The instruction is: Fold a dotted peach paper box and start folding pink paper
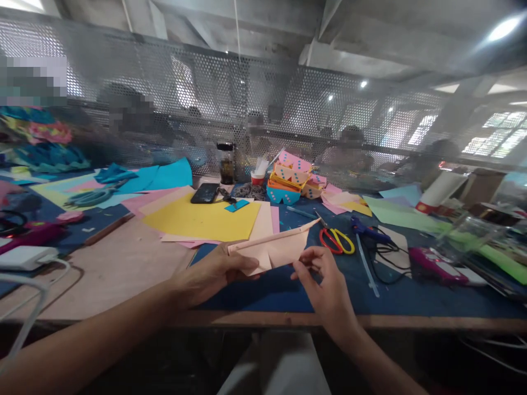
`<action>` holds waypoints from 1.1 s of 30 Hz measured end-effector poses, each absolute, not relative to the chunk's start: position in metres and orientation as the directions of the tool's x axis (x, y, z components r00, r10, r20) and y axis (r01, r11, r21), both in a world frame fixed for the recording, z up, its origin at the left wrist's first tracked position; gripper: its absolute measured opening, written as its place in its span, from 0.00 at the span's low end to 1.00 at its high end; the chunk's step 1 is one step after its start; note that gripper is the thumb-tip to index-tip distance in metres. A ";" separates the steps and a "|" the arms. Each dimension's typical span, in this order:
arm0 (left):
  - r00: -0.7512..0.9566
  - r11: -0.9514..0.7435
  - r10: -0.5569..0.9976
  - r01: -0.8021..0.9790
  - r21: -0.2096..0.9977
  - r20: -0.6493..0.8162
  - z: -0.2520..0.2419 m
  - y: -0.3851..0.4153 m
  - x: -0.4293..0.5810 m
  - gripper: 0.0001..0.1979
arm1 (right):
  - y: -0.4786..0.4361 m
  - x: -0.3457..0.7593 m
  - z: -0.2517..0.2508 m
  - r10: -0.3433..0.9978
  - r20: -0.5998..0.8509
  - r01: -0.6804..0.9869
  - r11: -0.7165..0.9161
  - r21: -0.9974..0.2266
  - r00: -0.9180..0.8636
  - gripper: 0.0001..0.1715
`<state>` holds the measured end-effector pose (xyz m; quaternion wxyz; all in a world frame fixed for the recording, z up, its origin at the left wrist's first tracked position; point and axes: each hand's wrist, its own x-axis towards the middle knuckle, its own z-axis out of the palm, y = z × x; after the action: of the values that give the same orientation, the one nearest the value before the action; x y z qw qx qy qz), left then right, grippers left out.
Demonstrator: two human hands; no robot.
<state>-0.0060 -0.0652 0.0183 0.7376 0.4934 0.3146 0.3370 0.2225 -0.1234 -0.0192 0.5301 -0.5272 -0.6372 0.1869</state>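
A folded peach paper piece (284, 247) is held over the blue mat in front of me. It is long and narrow, with a folded strip along its top edge and a slit or crease near its middle. My left hand (222, 269) grips its left end, thumb on the near face and fingers behind. At the lower right edge, the bent thumb and fingers of my right hand (323, 280) pinch the paper. Red-and-yellow-handled scissors (336, 240) lie just beyond my right hand.
Colored paper sheets (201, 219) lie at the left, with a black phone (205, 193) on them. Stacked dotted paper boats (290, 178) stand at the back beside a cup (257, 176). A blue glue gun (370, 229) and glue stick (368, 266) lie right. A perforated metal screen (267, 93) rises behind.
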 end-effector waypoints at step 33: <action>0.678 0.436 0.699 -0.152 0.887 -0.228 0.008 -0.086 -0.009 0.23 | -0.162 0.208 -0.032 0.637 0.744 0.811 0.535 -0.237 -0.203 0.12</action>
<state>-0.0086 -0.0858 0.0082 0.7931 0.4580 0.2986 0.2683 0.2084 -0.1623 -0.0318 0.4205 -0.4709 -0.7686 -0.1033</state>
